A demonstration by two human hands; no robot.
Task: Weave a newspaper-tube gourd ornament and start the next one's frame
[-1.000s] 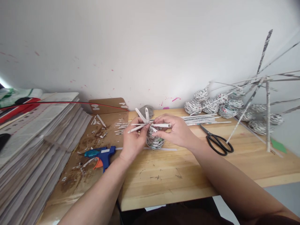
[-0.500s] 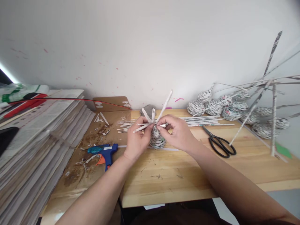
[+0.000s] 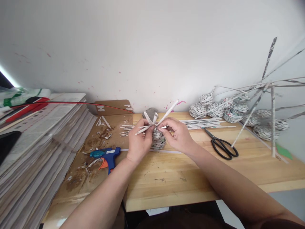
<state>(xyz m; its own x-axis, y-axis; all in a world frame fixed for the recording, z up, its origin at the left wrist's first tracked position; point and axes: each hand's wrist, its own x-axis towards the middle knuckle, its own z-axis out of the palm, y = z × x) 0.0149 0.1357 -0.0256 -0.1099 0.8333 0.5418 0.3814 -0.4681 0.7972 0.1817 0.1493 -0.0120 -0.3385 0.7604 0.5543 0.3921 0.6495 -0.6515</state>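
Your left hand [image 3: 139, 140] pinches the upright woven bulb's [image 3: 158, 142] top; your right hand [image 3: 179, 135], just beside, pinches a paper strip [image 3: 163, 128].

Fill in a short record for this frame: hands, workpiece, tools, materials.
Left hand: holds the top of the woven paper piece
Right hand: fingertips at a paper tube end beside the top
Workpiece: woven body, paper tubes splaying from its top
Tools: blue glue gun at left; black scissors at right
Materials: paper rods behind the hands; newspaper stack far left
Back right: more woven pieces
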